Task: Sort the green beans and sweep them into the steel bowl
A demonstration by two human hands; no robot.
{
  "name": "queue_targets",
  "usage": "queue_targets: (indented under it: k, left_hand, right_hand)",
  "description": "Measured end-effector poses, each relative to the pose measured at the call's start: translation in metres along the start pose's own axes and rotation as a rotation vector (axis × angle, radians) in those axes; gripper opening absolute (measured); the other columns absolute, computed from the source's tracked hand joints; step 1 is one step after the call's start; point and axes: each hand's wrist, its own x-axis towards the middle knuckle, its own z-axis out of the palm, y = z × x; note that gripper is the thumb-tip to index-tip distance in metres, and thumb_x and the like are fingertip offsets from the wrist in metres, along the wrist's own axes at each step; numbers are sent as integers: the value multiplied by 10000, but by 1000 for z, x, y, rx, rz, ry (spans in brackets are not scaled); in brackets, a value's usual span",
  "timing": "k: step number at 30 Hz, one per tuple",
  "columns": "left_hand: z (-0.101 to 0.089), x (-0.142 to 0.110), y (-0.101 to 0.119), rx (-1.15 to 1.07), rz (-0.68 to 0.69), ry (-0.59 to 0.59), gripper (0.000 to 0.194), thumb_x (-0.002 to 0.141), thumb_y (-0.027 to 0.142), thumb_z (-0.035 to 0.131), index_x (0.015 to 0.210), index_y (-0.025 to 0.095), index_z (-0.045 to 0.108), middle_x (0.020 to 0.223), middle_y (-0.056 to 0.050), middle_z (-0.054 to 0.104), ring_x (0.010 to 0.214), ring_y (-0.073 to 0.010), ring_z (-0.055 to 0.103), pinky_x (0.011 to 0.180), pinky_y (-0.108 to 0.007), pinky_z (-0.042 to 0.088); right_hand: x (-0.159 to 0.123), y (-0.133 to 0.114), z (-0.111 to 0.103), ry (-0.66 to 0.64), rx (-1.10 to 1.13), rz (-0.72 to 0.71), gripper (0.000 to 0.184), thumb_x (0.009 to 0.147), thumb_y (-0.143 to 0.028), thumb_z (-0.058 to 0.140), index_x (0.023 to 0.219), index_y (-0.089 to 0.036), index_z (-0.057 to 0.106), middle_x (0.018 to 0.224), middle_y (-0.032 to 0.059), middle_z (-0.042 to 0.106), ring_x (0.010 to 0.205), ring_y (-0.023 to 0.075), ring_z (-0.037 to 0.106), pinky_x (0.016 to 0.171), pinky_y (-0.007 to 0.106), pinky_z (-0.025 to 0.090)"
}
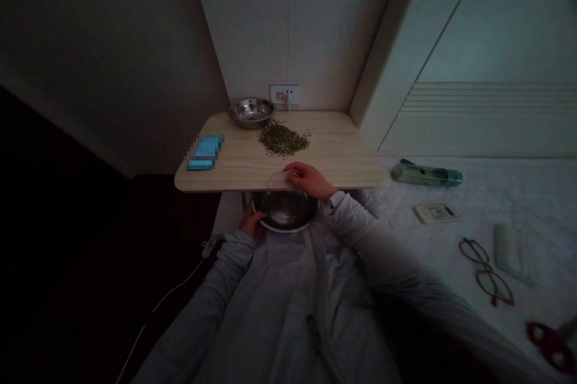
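Observation:
My left hand is wrapped round the left side of a steel bowl, its thumb over the rim. The bowl sits against my lap, just under the front edge of the small wooden table. Above that bowl, at the table edge, my right hand is closed on a thin, pale, rounded piece; its exact kind is unclear in the dim light. Farther back on the tabletop spreads a loose heap of small green beans or seeds. A second steel bowl stands behind the heap, to the left.
A blurred blue-screened phone lies on the table's left side. On the white bedding to the right are a green bottle, a light-coloured phone, eyeglasses and a pale case. A wall socket is behind the table.

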Motion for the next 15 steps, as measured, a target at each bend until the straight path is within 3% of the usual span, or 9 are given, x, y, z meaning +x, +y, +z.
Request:
queue_targets:
  k: [7, 15]
  left_hand:
    - [1, -1, 0, -14, 5, 10, 651, 481, 40, 572, 1105, 224, 545, 839, -13, 677, 859, -234, 611, 742, -364, 494]
    - [0, -1, 0, -4, -11, 20, 676, 488, 59, 581, 1137, 237, 521, 863, -16, 673, 848, -232, 613, 714, -351, 499]
  right_hand:
    - [7, -7, 2, 136, -237, 22, 278, 655, -151, 496, 919, -151, 584, 676, -14, 568, 605, 98, 484, 643, 245, 391]
    - [10, 10, -37, 304, -360, 85, 277, 657, -164, 494, 918, -155, 585, 705, 8, 588, 616, 117, 493, 656, 274, 398]
